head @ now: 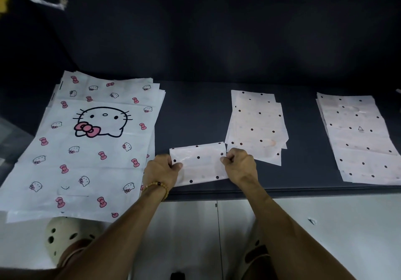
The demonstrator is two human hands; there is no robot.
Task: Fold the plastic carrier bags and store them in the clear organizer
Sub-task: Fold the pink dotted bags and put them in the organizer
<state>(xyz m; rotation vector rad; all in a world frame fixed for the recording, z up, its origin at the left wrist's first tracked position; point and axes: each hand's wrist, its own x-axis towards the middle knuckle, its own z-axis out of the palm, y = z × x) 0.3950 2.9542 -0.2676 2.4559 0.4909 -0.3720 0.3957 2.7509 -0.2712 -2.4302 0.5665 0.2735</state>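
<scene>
Hands pinch the dotted bag [198, 163] at its side edges, left hand [160, 169] and right hand [239, 167], on the dark mat [195, 115] between the stacks; I'd align the edges, then press the crease flat; no organizer in view.

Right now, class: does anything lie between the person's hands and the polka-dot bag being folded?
Nothing visible does. The left hand and right hand already pinch opposite ends of the folded polka-dot bag on the dark table.
</scene>
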